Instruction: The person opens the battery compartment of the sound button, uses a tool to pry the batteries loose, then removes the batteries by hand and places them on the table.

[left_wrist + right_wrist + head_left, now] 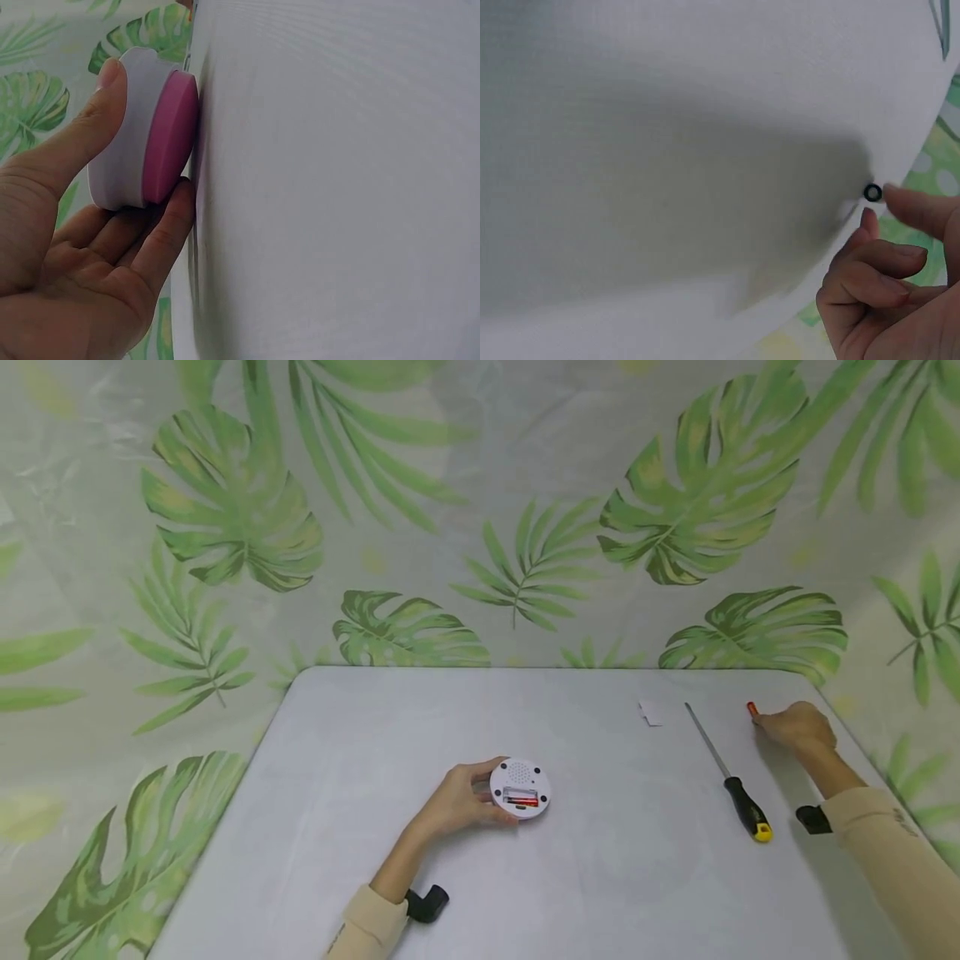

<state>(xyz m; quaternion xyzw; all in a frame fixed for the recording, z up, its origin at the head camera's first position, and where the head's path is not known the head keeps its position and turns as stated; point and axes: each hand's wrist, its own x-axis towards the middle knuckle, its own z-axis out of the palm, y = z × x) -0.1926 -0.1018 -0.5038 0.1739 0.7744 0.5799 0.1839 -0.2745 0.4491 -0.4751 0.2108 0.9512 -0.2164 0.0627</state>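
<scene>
My left hand [459, 800] grips a round white device [519, 772] at its left edge, with its back face up. In that face a battery compartment lies uncovered, holding a red battery [522, 802] in its lower half. The left wrist view shows a pink dome [171, 139] on the device's underside, close over the table, between thumb and fingers. At the far right of the table, my right hand [798, 727] pinches a second red battery [752, 708] between thumb and index finger. In the right wrist view that battery [873, 193] appears end-on as a dark ring.
A screwdriver [742, 806] with a black and yellow handle lies left of the right hand. Further left is a small white piece [650, 713]. The white table [375, 718] meets a leaf-patterned cloth [525, 460] at its back edge.
</scene>
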